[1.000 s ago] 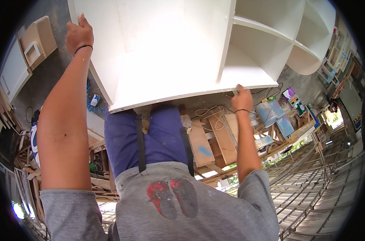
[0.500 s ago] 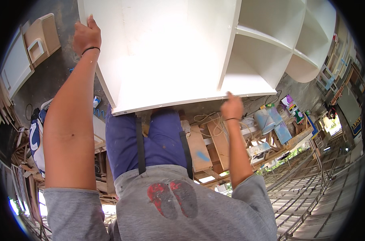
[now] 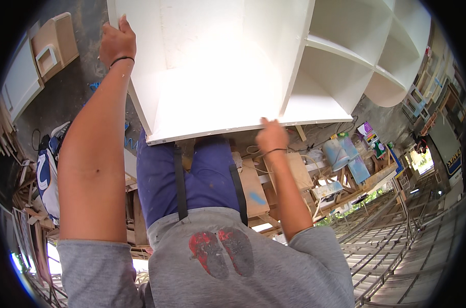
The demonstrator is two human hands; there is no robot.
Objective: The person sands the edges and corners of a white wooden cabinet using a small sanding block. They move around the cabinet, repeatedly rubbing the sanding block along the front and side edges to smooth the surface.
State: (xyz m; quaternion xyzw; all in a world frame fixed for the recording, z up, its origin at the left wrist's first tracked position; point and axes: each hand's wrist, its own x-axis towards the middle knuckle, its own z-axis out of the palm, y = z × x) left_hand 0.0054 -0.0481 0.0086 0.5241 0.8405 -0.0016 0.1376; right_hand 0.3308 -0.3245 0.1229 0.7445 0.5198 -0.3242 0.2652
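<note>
A large white wooden shelf unit [image 3: 233, 66] with open compartments fills the top of the head view. My left hand [image 3: 117, 43] grips its left side edge, arm stretched up, a dark band on the wrist. My right hand [image 3: 271, 136] presses on the near bottom edge of the unit, fingers curled over the rim. Below the unit I see my blue trousers [image 3: 192, 174] and grey shirt [image 3: 217, 267].
A small wooden cabinet [image 3: 56, 43] lies on the grey floor at upper left. Wooden boards and offcuts [image 3: 274, 179] lie by my legs. Blue containers [image 3: 345, 154] stand right. A metal grid [image 3: 397, 246] spreads at lower right. A white and blue bag [image 3: 45, 174] lies left.
The shelf unit has shifted right and closer. My left hand slid along its side edge with it. My right hand moved left along the bottom edge toward my legs.
</note>
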